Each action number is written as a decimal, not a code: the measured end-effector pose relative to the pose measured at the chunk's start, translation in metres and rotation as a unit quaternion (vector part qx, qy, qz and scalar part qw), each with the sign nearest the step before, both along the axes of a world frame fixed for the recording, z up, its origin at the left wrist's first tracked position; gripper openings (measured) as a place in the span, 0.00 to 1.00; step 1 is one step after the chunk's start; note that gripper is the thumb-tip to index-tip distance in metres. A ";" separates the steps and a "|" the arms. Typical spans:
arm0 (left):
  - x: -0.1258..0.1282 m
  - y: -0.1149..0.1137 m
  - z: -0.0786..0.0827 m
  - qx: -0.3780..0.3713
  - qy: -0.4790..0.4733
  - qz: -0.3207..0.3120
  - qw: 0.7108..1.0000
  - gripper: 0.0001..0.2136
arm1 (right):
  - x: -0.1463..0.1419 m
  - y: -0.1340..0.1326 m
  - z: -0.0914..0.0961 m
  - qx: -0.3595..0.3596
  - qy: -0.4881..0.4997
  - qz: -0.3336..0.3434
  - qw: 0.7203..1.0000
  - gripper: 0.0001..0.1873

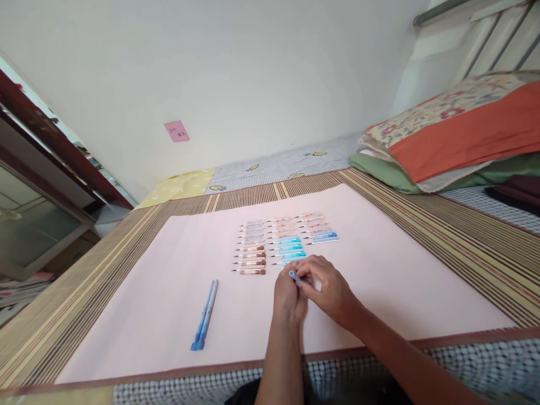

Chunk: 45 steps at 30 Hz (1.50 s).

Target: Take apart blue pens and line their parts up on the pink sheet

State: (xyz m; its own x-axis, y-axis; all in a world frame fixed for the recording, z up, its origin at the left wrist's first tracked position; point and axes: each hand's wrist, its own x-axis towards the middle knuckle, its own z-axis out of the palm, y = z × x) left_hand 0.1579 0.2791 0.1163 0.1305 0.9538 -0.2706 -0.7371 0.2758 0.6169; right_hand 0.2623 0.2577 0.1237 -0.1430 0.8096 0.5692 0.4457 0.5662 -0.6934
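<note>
Over the near middle of the pale pink sheet, my two hands meet. My right hand pinches a blue pen barrel, its round hollow-looking end facing up toward me. Close against it, my left hand is closed with fingers curled; what lies inside it is hidden. Just beyond my hands are rows of pen parts: slim dark-tipped refills beside brown-ended pieces, cyan pieces, clear pieces, pinkish pieces and blue pieces. Two blue pens lie side by side to the left.
A striped mat lies under the sheet. Folded orange and green bedding is piled at the right, by the wall. A pink note is stuck on the wall. Shelving with glass doors stands at far left.
</note>
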 end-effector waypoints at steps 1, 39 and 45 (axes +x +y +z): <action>0.000 -0.001 0.002 0.010 0.011 -0.003 1.000 0.04 | 0.000 -0.002 0.001 0.014 -0.002 -0.013 1.000 0.09; -0.002 -0.003 0.003 0.077 0.218 0.012 0.973 0.16 | 0.072 0.006 -0.022 0.076 -0.109 -0.115 0.984 0.11; 0.002 -0.003 -0.001 0.076 0.232 0.006 0.970 0.15 | 0.063 0.007 -0.016 0.114 -0.178 -0.102 0.972 0.09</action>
